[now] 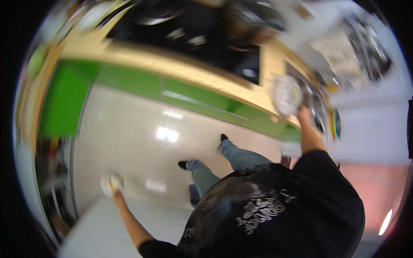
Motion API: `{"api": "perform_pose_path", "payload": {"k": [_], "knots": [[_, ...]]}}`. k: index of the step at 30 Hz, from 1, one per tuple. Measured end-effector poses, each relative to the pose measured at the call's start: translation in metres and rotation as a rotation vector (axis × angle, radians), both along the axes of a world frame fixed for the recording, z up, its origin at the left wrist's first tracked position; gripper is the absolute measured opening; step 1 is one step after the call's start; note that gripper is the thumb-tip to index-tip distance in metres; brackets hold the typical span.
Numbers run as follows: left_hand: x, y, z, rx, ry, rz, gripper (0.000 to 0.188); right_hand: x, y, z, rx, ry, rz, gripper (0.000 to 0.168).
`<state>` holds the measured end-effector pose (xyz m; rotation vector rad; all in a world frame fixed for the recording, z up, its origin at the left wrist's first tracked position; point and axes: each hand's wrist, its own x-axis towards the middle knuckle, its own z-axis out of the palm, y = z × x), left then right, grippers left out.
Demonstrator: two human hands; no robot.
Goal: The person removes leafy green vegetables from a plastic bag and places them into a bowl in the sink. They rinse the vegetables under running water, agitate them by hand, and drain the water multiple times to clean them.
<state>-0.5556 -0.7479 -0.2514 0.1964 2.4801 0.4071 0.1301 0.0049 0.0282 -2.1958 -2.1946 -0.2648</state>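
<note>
My right hand (pixel 303 114) grips the edge of a pale round plate or shallow dish (pixel 286 96), held beside the sink end of the wooden counter. Blur hides what the dish is made of and whether anything lies on it. Far out to the other side, my left hand (pixel 118 195) holds a small whitish round dish (pixel 105 186). Something yellow shows on or in this dish, too smeared to name. It hangs over the tiled floor, apart from the cabinets.
A black cooktop (pixel 206 54) bears a dark pot or pan (pixel 253 14). Its wooden counter (pixel 135 59) runs above green cabinets (pixel 129 79). At the right is a metal sink (pixel 317 111). A pale surface (pixel 106 229) borders the tiled floor (pixel 129 129).
</note>
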Motion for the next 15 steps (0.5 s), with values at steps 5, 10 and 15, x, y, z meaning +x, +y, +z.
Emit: {"api": "perform_pose_path", "payload": {"k": [5, 10, 15], "knots": [[0.155, 0.129, -0.027, 0.547, -0.653, 0.029, 0.030, -0.029, -0.008, 0.011, -0.009, 0.259, -0.204, 0.039], [0.306, 0.306, 0.074, 0.595, -0.887, -0.183, 0.028, 0.028, -0.001, -0.033, -0.006, 0.548, -0.160, 0.061], [0.391, 0.477, 0.182, 0.623, -0.917, -0.328, 0.032, 0.013, 0.032, -0.040, -0.053, 0.749, -0.111, 0.075]]}}
